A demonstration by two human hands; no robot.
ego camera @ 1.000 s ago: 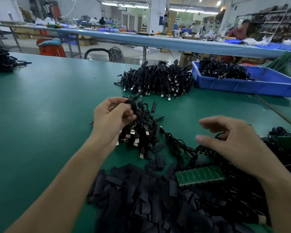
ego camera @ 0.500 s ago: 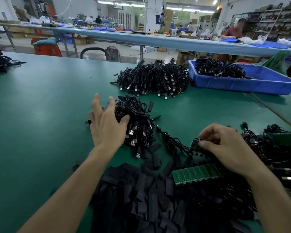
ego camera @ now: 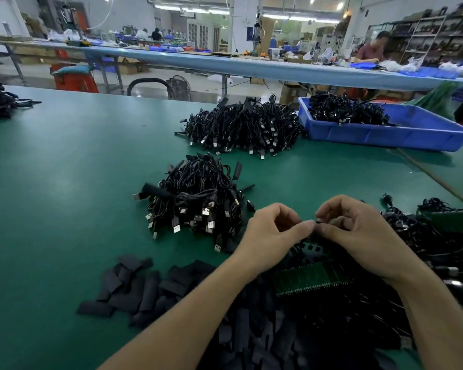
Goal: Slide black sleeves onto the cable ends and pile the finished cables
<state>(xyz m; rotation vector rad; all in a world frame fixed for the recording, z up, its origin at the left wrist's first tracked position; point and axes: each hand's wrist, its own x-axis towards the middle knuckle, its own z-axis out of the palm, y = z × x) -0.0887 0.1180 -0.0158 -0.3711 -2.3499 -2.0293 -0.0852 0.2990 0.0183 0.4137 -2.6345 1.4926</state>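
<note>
Green matting covered our bench [ego camera: 64, 182], and nearest us lay the heap of loose black sleeves [ego camera: 150, 287], with a green circuit strip [ego camera: 310, 279] resting on the tangle beside it. Just beyond that strip our left hand [ego camera: 267, 236] and right hand [ego camera: 358, 236] met fingertip to fingertip. Both were curled and pinched a small black cable end [ego camera: 316, 222] between them; whether a sleeve was already on it we could not tell. Unsleeved cables [ego camera: 425, 236] sprawled at our right.

We judged the sleeving step to be in hand. Next, the sleeve needed pushing home, and then the cable wanted dropping on the finished pile [ego camera: 198, 198], near our left hand and a little farther out. Farther off sat a bigger cable heap [ego camera: 241, 126] just beside a blue tray [ego camera: 385, 134] holding more cables. No brand, label or writing was legible anywhere.
</note>
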